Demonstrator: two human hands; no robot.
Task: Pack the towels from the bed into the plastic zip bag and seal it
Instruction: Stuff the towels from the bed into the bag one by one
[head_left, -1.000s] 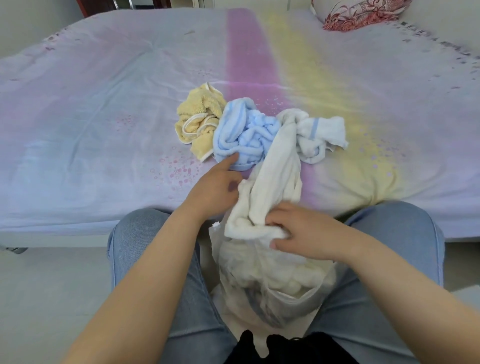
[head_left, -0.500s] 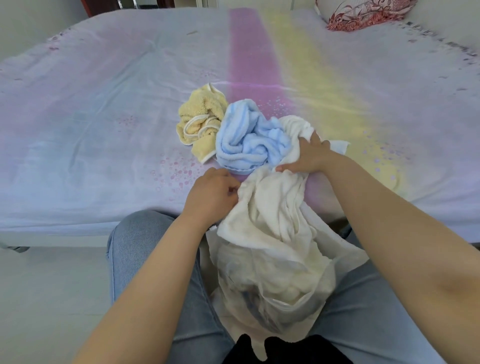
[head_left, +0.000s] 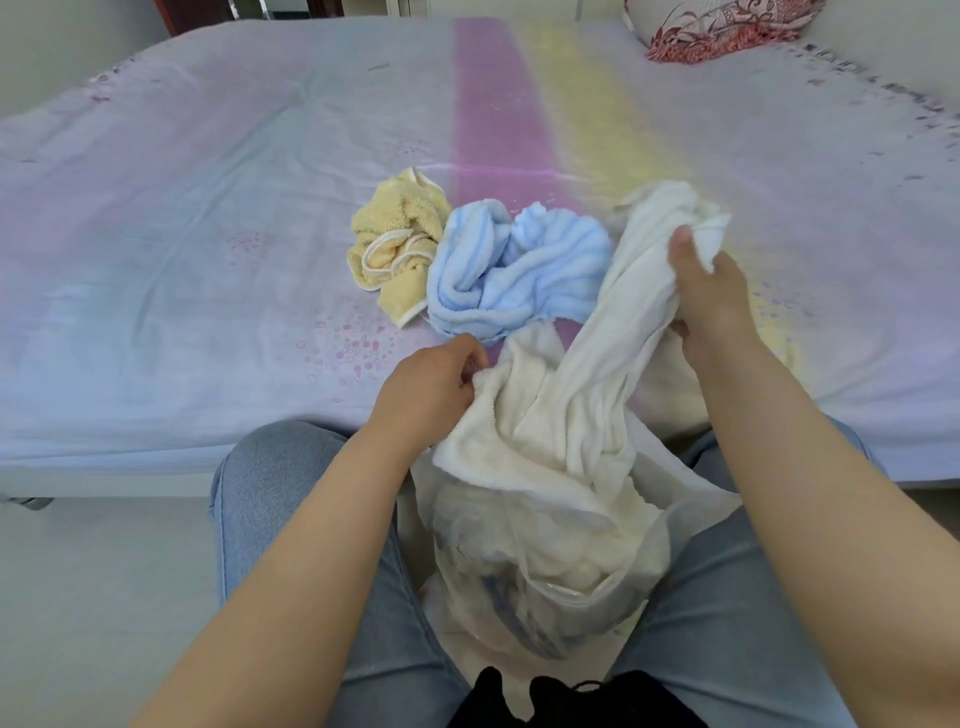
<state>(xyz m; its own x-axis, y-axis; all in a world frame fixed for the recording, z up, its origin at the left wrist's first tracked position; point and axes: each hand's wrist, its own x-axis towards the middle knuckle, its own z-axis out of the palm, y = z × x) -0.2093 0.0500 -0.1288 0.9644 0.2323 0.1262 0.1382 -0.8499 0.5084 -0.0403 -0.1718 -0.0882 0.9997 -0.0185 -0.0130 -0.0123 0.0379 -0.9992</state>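
A clear plastic zip bag (head_left: 644, 587) stands open between my knees, partly filled with white cloth. A long white towel (head_left: 587, 395) runs from the bag's mouth up to the bed. My right hand (head_left: 711, 296) grips the towel's far end, lifted above the sheet. My left hand (head_left: 431, 389) pinches the towel's edge at the bag's left rim; whether it also holds the rim is hidden. On the bed lie a crumpled light blue towel (head_left: 519, 270) and, touching its left side, a yellow towel (head_left: 395, 249).
The bed (head_left: 208, 234) has a pale lilac sheet with pink and yellow stripes down its middle. A red patterned pillow (head_left: 727, 26) lies at the far right. My legs in jeans (head_left: 270, 499) flank the bag. Pale floor (head_left: 104, 597) shows on the left.
My right hand went from the bag's mouth out to the towel's far end on the bed and has now lifted that end up and to the right. My left hand stays at the bag's rim.
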